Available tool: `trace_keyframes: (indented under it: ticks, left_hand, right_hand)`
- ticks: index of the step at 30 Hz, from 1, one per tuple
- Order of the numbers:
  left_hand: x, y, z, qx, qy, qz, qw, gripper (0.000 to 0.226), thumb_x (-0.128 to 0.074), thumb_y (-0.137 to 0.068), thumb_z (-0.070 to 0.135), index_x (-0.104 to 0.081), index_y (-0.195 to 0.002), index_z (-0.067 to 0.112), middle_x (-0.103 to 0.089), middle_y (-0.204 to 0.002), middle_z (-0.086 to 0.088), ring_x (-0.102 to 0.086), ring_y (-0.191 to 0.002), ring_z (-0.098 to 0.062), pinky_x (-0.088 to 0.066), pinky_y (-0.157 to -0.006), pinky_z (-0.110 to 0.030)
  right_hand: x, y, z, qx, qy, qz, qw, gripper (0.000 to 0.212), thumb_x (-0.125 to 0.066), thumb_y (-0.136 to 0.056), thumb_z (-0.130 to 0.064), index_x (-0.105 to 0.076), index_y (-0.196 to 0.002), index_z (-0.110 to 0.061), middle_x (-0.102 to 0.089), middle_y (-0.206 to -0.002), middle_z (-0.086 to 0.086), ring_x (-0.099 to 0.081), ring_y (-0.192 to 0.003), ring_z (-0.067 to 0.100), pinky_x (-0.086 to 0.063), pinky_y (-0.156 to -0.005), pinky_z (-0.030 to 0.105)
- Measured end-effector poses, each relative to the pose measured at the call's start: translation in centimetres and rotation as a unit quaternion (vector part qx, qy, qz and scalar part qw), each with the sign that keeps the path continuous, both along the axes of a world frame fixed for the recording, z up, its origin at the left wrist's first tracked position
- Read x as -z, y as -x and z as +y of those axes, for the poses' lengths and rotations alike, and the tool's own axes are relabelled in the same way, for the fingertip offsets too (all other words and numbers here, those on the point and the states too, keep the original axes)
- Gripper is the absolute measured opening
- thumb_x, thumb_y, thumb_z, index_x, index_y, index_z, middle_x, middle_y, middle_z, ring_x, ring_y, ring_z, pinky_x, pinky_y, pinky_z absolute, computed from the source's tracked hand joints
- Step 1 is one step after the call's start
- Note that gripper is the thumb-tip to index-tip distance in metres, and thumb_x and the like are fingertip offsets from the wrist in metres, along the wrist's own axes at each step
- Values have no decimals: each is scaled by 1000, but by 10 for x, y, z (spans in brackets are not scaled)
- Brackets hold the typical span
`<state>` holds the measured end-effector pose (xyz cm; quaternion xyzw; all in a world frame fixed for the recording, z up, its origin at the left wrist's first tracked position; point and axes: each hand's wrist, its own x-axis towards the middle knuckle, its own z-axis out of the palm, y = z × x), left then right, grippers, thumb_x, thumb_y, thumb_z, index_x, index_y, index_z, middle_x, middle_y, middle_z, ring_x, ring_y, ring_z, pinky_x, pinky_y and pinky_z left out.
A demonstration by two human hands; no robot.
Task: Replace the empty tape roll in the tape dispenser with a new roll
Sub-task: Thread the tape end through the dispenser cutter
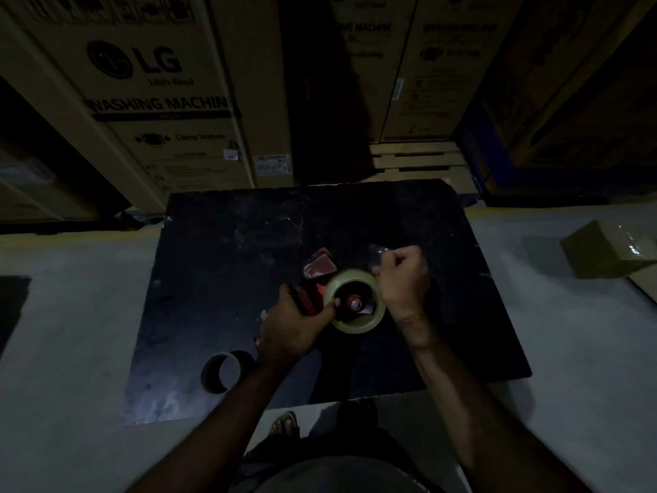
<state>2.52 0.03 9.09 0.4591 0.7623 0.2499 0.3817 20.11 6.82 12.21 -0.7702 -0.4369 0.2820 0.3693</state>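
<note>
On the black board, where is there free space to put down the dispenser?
Bare: the board's far strip near the cartons, and its right part beyond the right hand. Crowded: the middle, with both hands and the dispenser; the near-left corner holds the empty core.

Both forearms reach forward; the left hand [291,323] grips with curled fingers, the right hand [403,277] is fisted, pinching.

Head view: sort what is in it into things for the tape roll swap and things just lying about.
For the job:
red tape dispenser, gripped by the left hand
new tape roll on its hub
tape end pinched by the right hand
empty cardboard core

Lying about:
small cardboard box on the floor
washing machine cartons
black board
</note>
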Motion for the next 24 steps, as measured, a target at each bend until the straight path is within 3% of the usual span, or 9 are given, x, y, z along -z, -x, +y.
trace_keyframes:
  ticks: [2, 5, 8, 11, 14, 18, 24]
  left_hand:
    - [1, -1, -6, -27, -5, -32, 999, 72, -75, -60, 85, -54, -107, 34, -69, -96, 15, -71, -97, -20, -61, -89, -47]
    - [3, -4, -9, -35, -28, -27, 999, 84, -69, -52, 98, -52, -109, 38, -72, -104, 12, -72, -101, -21, -62, -89, -48]
    - [3, -4, -10, -49, -44, -28, 997, 84, -69, -53, 98, -51, -110, 39, -74, -105, 12, -73, -100, -20, -63, -87, -50]
    - [0, -3, -12, -52, -69, -2, 996, 79, -70, -58, 94, -49, -110, 38, -73, -102, 12, -74, -97, -21, -63, -84, -49]
    - [-1, -3, -15, -57, -89, 22, 994, 78, -68, -60, 94, -47, -110, 38, -73, -97, 11, -74, -94, -22, -62, -80, -50]
    - [-1, -7, -20, -65, -105, 65, 990, 76, -69, -63, 91, -42, -110, 37, -72, -93, 10, -73, -91, -24, -61, -76, -49]
    - [0, -7, -25, -70, -131, 94, 984, 77, -71, -67, 85, -44, -115, 32, -70, -87, 11, -72, -86, -24, -59, -76, -47]
  right_hand:
    - [-5, -3, 5, 8, 7, 61, 998, 13, -57, -97, -21, -53, -85, -21, -76, -86, 6, -71, -71, 15, -57, -65, 33]
    - [-7, -2, 11, -18, 16, 60, 998, 13, -59, -94, -28, -55, -82, -27, -75, -89, 7, -74, -80, 25, -63, -72, 43]
    - [-2, 0, 16, 51, 39, 161, 985, 11, -63, -95, -27, -64, -85, -22, -77, -90, 10, -76, -81, 26, -66, -76, 53]
    - [-7, 1, 16, 127, 64, 312, 940, 14, -59, -100, -10, -65, -87, -11, -76, -89, 14, -76, -83, 24, -66, -79, 44]
    - [-11, 1, 15, 175, 77, 397, 898, 14, -53, -102, -6, -60, -90, -4, -68, -83, 11, -73, -79, 22, -62, -71, 34]
    - [-9, 7, 13, 224, 78, 443, 865, 24, -47, -103, -6, -57, -81, -2, -64, -80, 11, -71, -77, 21, -59, -76, 35]
    - [-9, 15, 6, 253, 67, 459, 849, 24, -43, -101, 0, -59, -83, -3, -65, -85, 13, -72, -85, 24, -62, -88, 38]
